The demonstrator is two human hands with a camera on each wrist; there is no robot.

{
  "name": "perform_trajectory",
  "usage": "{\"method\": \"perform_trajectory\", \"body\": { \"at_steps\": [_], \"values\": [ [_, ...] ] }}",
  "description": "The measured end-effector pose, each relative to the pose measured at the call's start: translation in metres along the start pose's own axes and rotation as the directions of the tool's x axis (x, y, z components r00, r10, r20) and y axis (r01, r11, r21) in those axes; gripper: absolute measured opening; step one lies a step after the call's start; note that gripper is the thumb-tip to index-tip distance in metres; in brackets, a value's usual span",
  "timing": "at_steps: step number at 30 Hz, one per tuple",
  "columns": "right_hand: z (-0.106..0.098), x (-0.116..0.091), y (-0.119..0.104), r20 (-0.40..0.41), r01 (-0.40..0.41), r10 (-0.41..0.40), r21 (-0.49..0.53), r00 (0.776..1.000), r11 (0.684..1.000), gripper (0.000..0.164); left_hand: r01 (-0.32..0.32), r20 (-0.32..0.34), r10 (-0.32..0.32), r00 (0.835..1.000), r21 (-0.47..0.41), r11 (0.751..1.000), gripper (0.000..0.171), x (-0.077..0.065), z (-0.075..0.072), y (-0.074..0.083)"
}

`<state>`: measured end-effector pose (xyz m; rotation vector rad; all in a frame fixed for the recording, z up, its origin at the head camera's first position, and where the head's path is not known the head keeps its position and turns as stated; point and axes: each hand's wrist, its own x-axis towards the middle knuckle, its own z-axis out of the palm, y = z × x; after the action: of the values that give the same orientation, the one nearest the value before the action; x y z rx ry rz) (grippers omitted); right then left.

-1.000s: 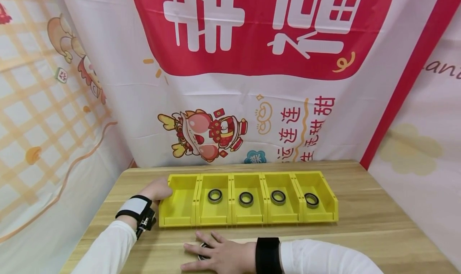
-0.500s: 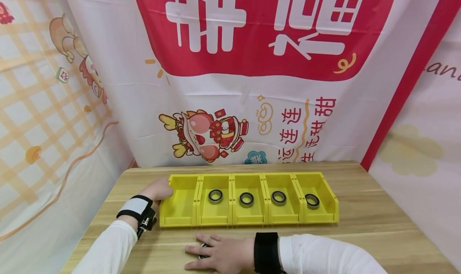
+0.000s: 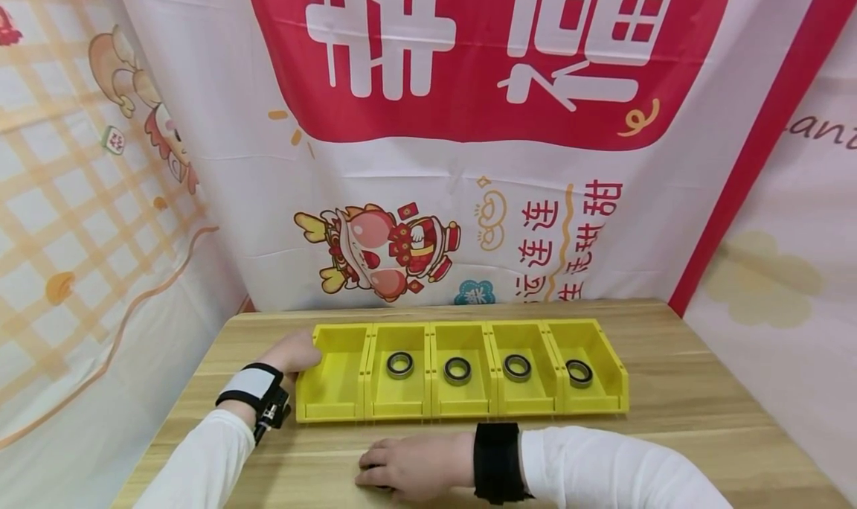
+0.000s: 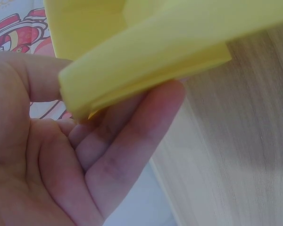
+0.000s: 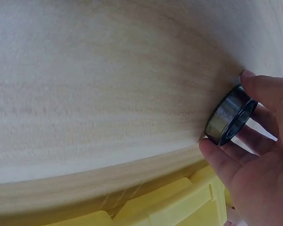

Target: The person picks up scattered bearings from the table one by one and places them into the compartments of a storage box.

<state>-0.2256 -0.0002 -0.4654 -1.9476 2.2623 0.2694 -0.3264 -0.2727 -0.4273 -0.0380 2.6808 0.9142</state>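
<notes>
My left hand (image 3: 292, 351) grips the left side wall of the leftmost yellow bin (image 3: 332, 411); in the left wrist view the thumb lies on one side of the wall (image 4: 146, 56) and the fingers (image 4: 137, 129) on the other. In front of the bins, my right hand (image 3: 418, 466) holds a ball bearing (image 5: 228, 115) low at the wooden tabletop, thumb and fingers around its rim. The head view mostly hides that bearing under the hand. Bearings lie in the other bins, including one (image 3: 399, 365) in the second bin and another (image 3: 457, 370) in the middle bin.
Two more bearings lie in the bins on the right, one (image 3: 518, 367) in the fourth and one (image 3: 579, 373) in the last. The joined bins stand in a row on the wooden table (image 3: 683, 390). A printed cloth (image 3: 268, 234) hangs behind the table.
My right hand's spread fingers, earlier lying over the bearing, have drawn together and now grip it. The left hand keeps its hold on the bin wall.
</notes>
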Motion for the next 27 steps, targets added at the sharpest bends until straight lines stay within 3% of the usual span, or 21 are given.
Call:
{"method": "perform_trajectory", "body": {
  "at_steps": [6,14,21,27],
  "values": [
    [-0.004,0.002,-0.001,-0.057,0.017,-0.022,-0.094,0.998,0.995,0.044,0.009,-0.001,-0.009,1.000,0.008,1.000,0.024,0.001,0.000,-0.002],
    [-0.012,0.008,-0.002,-0.035,0.054,-0.064,-0.234,0.997,0.971,0.028,0.007,-0.016,-0.006,1.000,0.060,0.998,0.018,0.003,0.001,-0.001],
    [-0.016,0.010,-0.002,0.002,0.059,-0.060,-0.209,0.998,0.976,0.024,0.012,-0.015,-0.011,1.000,0.053,0.999,0.019,0.004,0.002,-0.002],
    [-0.023,0.014,0.001,0.033,0.061,-0.058,-0.112,0.998,0.992,0.024,0.016,-0.010,-0.015,1.000,0.051,0.999,0.019,0.005,0.001,-0.002]
  ]
}}
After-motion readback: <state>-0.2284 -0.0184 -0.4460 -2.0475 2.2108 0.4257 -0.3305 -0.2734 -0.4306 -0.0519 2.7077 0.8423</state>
